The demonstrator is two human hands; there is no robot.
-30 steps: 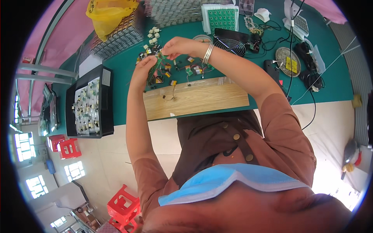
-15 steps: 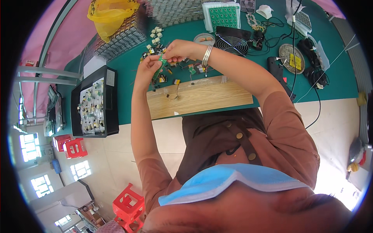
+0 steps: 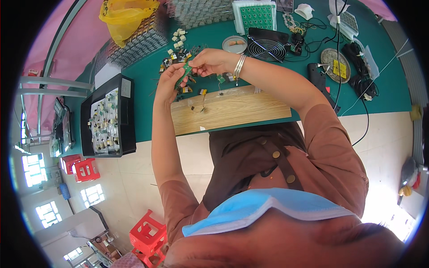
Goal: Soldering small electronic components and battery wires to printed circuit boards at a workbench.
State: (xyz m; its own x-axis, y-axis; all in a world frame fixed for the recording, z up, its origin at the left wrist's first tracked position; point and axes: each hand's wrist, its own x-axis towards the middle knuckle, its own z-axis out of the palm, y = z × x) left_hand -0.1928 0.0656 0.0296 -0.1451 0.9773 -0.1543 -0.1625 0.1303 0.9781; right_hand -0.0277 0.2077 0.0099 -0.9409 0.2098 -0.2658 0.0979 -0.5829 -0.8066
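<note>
A small green circuit board (image 3: 186, 70) is pinched between the thumb and fingers of my left hand (image 3: 169, 83). From the right, my right hand (image 3: 212, 61) reaches over with its fingertips closed at the board's upper end. Whether a small part sits in those fingertips is too small to tell. Under and beyond both hands lies a heap of small wired electronic parts (image 3: 180, 56), partly hidden by them. On the near side, a wooden board (image 3: 232, 109) carries a small yellow-and-black part (image 3: 203, 92) with thin wires.
At left stands a black tray (image 3: 129, 117) of wired parts. Behind are white blocks (image 3: 179, 37), a yellow bag (image 3: 127, 18), a stack of green circuit panels (image 3: 254, 18), a round dish (image 3: 234, 44) and a fan (image 3: 267, 48). A metal plate (image 3: 330, 58) and black cables (image 3: 359, 82) lie right.
My right fingers have shifted slightly right along the board's upper end. The board has turned a little in my left hand, and the round dish is now more visible.
</note>
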